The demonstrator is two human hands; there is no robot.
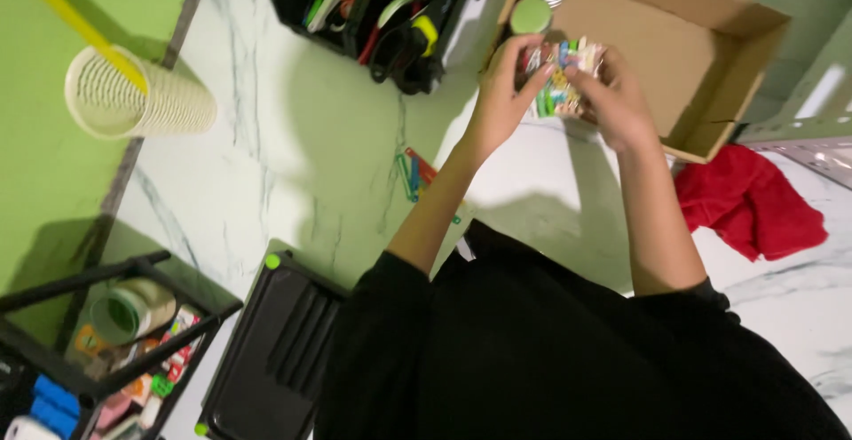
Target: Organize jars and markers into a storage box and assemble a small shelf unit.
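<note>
A clear packet of small multicoloured pieces (561, 76) was held in both hands over the near edge of an open cardboard box (701, 67). The left hand (499, 94) had its fingers curled round the packet's left side; the right hand (617, 103) clasped its right side. Two green-lidded jars (531, 15) stood just behind. Coloured sticks (413, 174) lay on the marble floor (293, 138), a red cloth (754, 200) to the right.

Both hands, left hand (501, 94) and right hand (617, 103), are gripping a clear packet (561, 76) of coloured bits over the box (701, 40) edge; two green lids (531, 15) are sitting in it, red cloth (754, 205) lying just beside
</note>
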